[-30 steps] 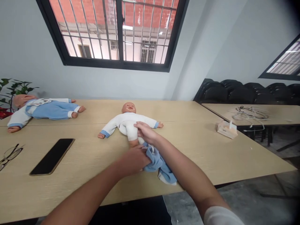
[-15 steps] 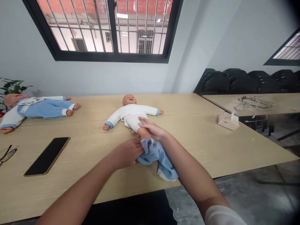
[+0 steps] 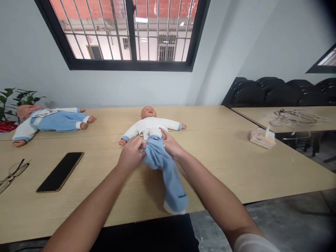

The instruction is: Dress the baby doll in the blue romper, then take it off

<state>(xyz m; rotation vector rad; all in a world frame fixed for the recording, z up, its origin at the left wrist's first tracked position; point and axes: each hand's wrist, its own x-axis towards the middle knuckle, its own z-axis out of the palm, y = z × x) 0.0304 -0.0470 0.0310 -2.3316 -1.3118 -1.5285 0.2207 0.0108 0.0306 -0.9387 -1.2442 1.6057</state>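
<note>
A baby doll (image 3: 154,123) in a white long-sleeved top with blue cuffs lies on its back on the table, head toward the wall. Light blue doll trousers (image 3: 170,175) cover its legs up to the thighs, and one leg of the trousers stretches toward the table's near edge. My left hand (image 3: 132,151) pinches the waistband on the left side. On the right side, my right hand (image 3: 170,143) lies against the doll's hip and the trousers, thumb pointing up; its other fingers are hidden behind the cloth, so its grip cannot be made out.
Another doll (image 3: 57,120) in blue trousers lies at the back left, near a potted plant (image 3: 7,101). A phone (image 3: 60,172) and glasses (image 3: 14,175) rest at the left. A tissue box (image 3: 262,137) stands at the right; cables (image 3: 294,117) lie on the farther table.
The blue trousers have moved up the doll's legs, from around the lower leg to the thighs. My left hand has moved up and away from me with the waistband. The view has shifted slightly left.
</note>
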